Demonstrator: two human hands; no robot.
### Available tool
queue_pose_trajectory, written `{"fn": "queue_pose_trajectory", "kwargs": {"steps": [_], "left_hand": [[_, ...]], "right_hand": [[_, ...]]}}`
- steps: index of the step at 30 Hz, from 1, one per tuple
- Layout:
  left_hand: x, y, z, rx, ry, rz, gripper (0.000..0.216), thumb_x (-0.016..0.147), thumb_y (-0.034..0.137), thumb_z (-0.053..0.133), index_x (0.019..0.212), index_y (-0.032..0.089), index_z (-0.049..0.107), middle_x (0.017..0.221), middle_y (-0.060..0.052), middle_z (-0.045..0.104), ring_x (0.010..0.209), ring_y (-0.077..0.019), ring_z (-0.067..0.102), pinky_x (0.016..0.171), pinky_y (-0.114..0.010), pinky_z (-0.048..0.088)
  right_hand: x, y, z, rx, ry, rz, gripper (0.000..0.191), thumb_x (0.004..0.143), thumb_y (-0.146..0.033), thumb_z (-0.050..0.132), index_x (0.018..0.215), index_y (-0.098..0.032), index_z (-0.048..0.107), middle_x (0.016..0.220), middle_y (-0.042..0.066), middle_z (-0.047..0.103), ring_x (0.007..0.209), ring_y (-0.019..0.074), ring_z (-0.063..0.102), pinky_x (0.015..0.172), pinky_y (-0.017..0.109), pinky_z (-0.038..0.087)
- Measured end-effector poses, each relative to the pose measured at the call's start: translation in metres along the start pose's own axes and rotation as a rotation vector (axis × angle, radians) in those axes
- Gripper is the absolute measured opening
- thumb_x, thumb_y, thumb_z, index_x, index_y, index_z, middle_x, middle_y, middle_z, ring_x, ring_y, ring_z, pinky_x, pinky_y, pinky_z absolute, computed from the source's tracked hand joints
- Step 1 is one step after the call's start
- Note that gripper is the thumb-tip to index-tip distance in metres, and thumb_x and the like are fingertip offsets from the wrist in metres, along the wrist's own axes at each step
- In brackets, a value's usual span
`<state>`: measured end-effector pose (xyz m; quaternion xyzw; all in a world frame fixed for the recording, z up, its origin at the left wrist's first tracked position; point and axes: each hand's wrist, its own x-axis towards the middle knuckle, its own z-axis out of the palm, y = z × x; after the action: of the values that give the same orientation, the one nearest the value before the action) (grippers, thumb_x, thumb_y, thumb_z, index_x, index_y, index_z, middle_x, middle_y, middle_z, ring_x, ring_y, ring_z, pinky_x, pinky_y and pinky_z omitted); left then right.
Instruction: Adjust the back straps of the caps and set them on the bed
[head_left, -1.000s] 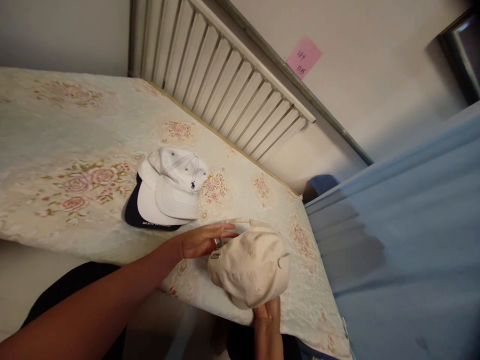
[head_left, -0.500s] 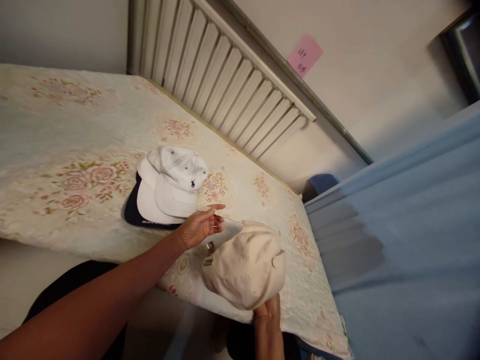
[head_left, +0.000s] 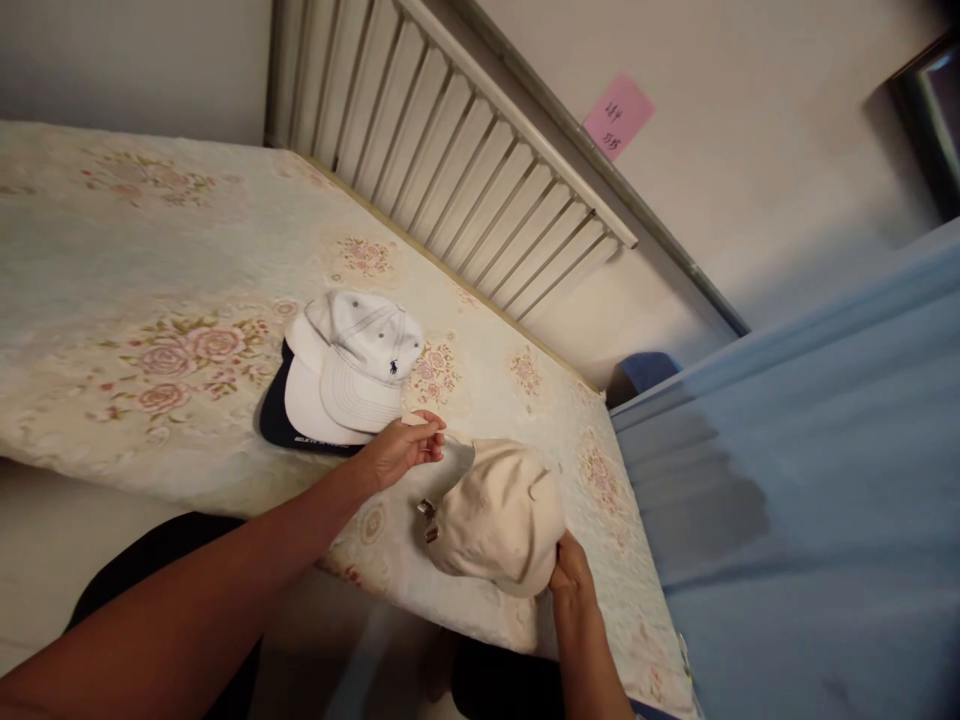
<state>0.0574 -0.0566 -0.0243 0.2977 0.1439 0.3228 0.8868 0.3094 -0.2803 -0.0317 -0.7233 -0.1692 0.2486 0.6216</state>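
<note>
The left hand (head_left: 405, 452) has its fingers closed, and they seem to pinch the loose strap (head_left: 412, 420) of the tan cap (head_left: 501, 515), while the right hand (head_left: 571, 572) grips the cap's far side, with some fingers hidden. The tan cap is up over the near edge of the flowery cloth (head_left: 247, 240), near the stacked white and dark caps (head_left: 352, 375), and its shiny buckle (head_left: 426, 508) hangs free. I think this is the strap-handling step, so the next move needs a tight pinch and a steady cap.
</note>
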Motion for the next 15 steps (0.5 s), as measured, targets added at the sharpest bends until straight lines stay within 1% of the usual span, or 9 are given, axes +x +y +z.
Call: {"fn": "queue_pose_trajectory", "kwargs": {"steps": [1, 3, 6, 8, 11, 13, 15], "left_hand": [[0.0, 0.0, 0.0, 0.026, 0.012, 0.001, 0.021, 0.072, 0.025, 0.075, 0.083, 0.015, 0.059, 0.069, -0.001, 0.061, 0.064, -0.0117, 0.058, 0.066, -0.028, 0.048], [-0.001, -0.001, 0.002, 0.091, 0.026, 0.0, 0.022, 0.071, 0.027, 0.075, 0.081, 0.015, 0.059, 0.069, -0.001, 0.062, 0.062, -0.0119, 0.058, 0.066, -0.028, 0.047], [-0.001, -0.003, 0.003, 0.198, 0.031, -0.014, 0.023, 0.07, 0.029, 0.074, 0.08, 0.015, 0.059, 0.069, -0.002, 0.064, 0.06, -0.0119, 0.058, 0.065, -0.028, 0.046], [-0.001, -0.004, 0.002, 0.253, 0.033, -0.017, 0.023, 0.07, 0.03, 0.074, 0.08, 0.015, 0.059, 0.069, -0.002, 0.064, 0.059, -0.0117, 0.058, 0.064, -0.027, 0.045], [0.0, -0.005, 0.0, 0.275, 0.03, -0.012, 0.021, 0.069, 0.027, 0.073, 0.08, 0.016, 0.059, 0.069, -0.001, 0.064, 0.06, -0.0119, 0.058, 0.065, -0.027, 0.045], [0.0, -0.006, -0.001, 0.276, 0.029, -0.011, 0.02, 0.069, 0.026, 0.072, 0.081, 0.016, 0.06, 0.069, -0.001, 0.064, 0.06, -0.012, 0.058, 0.066, -0.028, 0.045], [0.0, -0.006, -0.001, 0.279, 0.024, -0.014, 0.018, 0.069, 0.024, 0.071, 0.081, 0.017, 0.06, 0.07, -0.001, 0.065, 0.061, -0.0119, 0.058, 0.066, -0.028, 0.045]], "right_hand": [[0.008, 0.0, -0.005, -0.018, -0.001, 0.057, 0.024, 0.058, -0.036, 0.071, 0.07, -0.016, 0.068, 0.065, 0.005, 0.072, 0.071, 0.0249, 0.067, 0.067, 0.036, 0.055], [0.022, -0.001, -0.014, -0.094, 0.058, 0.106, 0.024, 0.056, -0.036, 0.069, 0.068, -0.015, 0.067, 0.063, 0.005, 0.071, 0.067, 0.024, 0.066, 0.064, 0.035, 0.054], [0.038, 0.001, -0.023, -0.188, 0.159, 0.079, 0.022, 0.055, -0.035, 0.065, 0.067, -0.016, 0.066, 0.062, 0.005, 0.07, 0.066, 0.0234, 0.065, 0.063, 0.035, 0.052], [0.041, 0.002, -0.026, -0.256, 0.239, 0.037, 0.021, 0.054, -0.033, 0.065, 0.066, -0.016, 0.066, 0.06, 0.003, 0.068, 0.068, 0.0238, 0.063, 0.066, 0.035, 0.05], [0.033, 0.003, -0.03, -0.37, 0.371, -0.064, 0.021, 0.053, -0.031, 0.066, 0.069, -0.017, 0.066, 0.064, 0.002, 0.068, 0.079, 0.0252, 0.063, 0.078, 0.036, 0.047], [0.016, 0.005, -0.034, -0.418, 0.444, -0.133, 0.024, 0.056, -0.033, 0.065, 0.075, -0.019, 0.066, 0.073, 0.003, 0.071, 0.088, 0.0259, 0.063, 0.085, 0.036, 0.045], [-0.007, 0.011, -0.035, -0.439, 0.511, -0.182, 0.027, 0.06, -0.037, 0.062, 0.082, -0.02, 0.065, 0.081, 0.005, 0.072, 0.092, 0.026, 0.063, 0.086, 0.036, 0.045]]}}
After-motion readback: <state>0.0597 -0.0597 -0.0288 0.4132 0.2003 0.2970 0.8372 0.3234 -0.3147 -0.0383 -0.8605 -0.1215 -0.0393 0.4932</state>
